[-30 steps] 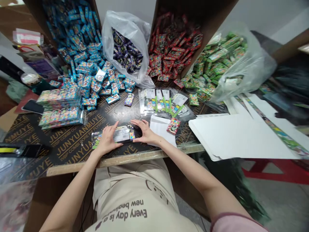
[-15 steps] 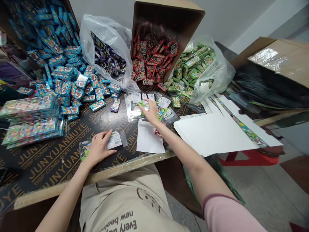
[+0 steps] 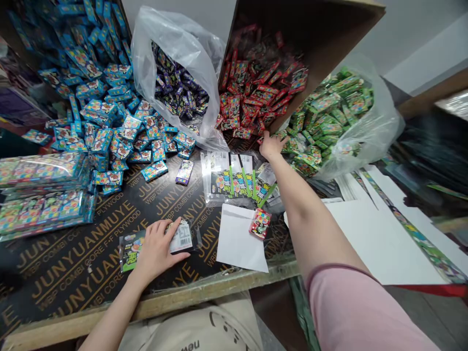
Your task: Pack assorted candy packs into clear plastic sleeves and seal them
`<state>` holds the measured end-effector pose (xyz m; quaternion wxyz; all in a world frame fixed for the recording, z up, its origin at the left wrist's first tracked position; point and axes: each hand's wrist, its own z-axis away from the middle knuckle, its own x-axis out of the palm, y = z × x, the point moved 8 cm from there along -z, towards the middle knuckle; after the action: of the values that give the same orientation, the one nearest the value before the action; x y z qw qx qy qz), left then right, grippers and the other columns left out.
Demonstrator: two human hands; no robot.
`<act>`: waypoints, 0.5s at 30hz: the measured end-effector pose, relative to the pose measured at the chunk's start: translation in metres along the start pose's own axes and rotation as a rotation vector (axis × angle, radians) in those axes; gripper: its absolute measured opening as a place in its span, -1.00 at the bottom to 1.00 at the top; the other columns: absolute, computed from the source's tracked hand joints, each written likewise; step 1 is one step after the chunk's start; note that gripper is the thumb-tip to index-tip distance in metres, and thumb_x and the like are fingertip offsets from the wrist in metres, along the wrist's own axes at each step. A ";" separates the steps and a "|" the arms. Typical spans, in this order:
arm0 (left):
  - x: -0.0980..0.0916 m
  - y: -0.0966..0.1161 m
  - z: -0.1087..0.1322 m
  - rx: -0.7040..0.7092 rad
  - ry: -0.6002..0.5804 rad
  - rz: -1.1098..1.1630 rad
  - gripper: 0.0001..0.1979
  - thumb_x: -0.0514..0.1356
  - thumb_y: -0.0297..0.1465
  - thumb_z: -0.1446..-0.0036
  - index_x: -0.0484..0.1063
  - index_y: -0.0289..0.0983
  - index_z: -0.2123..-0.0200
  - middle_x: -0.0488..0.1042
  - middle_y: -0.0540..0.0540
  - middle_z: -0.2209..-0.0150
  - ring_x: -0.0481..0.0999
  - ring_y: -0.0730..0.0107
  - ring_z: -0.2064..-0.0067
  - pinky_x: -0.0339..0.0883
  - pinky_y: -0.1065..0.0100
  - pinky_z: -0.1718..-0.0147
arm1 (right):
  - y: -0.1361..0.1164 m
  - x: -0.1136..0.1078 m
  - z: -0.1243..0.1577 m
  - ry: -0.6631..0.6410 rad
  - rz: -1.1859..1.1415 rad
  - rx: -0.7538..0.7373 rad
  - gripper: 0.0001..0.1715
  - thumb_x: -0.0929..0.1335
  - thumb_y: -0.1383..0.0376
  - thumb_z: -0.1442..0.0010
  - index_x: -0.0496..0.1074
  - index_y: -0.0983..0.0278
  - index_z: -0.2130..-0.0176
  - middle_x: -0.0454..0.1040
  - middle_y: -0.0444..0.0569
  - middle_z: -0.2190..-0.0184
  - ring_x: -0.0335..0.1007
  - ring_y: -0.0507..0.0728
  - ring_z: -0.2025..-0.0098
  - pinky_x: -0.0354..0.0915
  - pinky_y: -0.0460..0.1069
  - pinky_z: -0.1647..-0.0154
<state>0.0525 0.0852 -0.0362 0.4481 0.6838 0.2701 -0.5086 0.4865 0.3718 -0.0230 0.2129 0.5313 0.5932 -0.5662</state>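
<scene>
Risk at the far edge of the table point(image 3: 91, 234) — right hand point(image 3: 272, 145), open, reaches heaped green packs point(image 3: 321, 114) a rough grab could topple; left hand point(image 3: 157, 249) lies flat on a labelled packet point(image 3: 182, 237).

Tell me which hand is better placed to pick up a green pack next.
Right. The right hand is stretched out to the mouth of the bag, at the nearest green packs. The left hand lies flat on a clear labelled sleeve by the front edge of the table, far from them.
</scene>
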 end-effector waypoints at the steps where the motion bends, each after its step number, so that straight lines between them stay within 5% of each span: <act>1: 0.001 -0.001 -0.001 -0.001 -0.004 0.002 -0.16 0.26 0.02 -0.01 0.14 -0.17 -0.29 0.38 -0.25 -0.01 0.33 -0.03 -0.05 0.22 0.01 -0.02 | -0.002 0.000 -0.002 0.006 -0.006 -0.011 -0.51 0.36 0.19 -0.14 0.30 0.42 0.01 0.35 0.30 0.01 0.19 0.33 -0.11 -0.01 0.40 -0.16; 6: 0.003 -0.004 -0.004 -0.003 -0.021 0.024 -0.16 0.25 0.04 -0.01 0.15 -0.19 -0.29 0.37 -0.26 -0.01 0.33 -0.04 -0.05 0.21 0.01 -0.01 | -0.037 0.006 -0.008 -0.016 0.046 -0.123 -0.20 0.44 0.23 0.02 0.17 0.23 -0.17 0.18 0.18 -0.17 0.23 0.36 -0.08 0.20 0.29 -0.13; 11: 0.002 -0.006 -0.005 0.000 -0.025 0.062 -0.16 0.26 0.02 -0.01 0.14 -0.18 -0.30 0.37 -0.26 -0.02 0.33 -0.03 -0.05 0.20 0.02 -0.02 | -0.061 0.026 -0.011 -0.119 0.173 -0.117 -0.38 0.39 0.23 -0.05 0.26 0.49 -0.04 0.17 0.39 -0.15 0.35 0.24 -0.01 0.22 0.14 -0.05; 15: 0.002 -0.008 -0.004 -0.006 -0.025 0.114 -0.17 0.29 0.00 0.01 0.17 -0.16 -0.28 0.38 -0.24 -0.02 0.32 -0.02 -0.06 0.21 0.03 -0.03 | -0.084 0.005 0.005 -0.015 0.163 -0.119 -0.58 0.36 0.29 -0.07 0.31 0.42 0.07 0.38 0.23 0.06 0.37 0.19 0.09 0.25 0.12 0.04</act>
<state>0.0482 0.0921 -0.0410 0.4816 0.6902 0.2267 -0.4902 0.4102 0.3860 0.0091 0.2938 0.5599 0.5790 -0.5147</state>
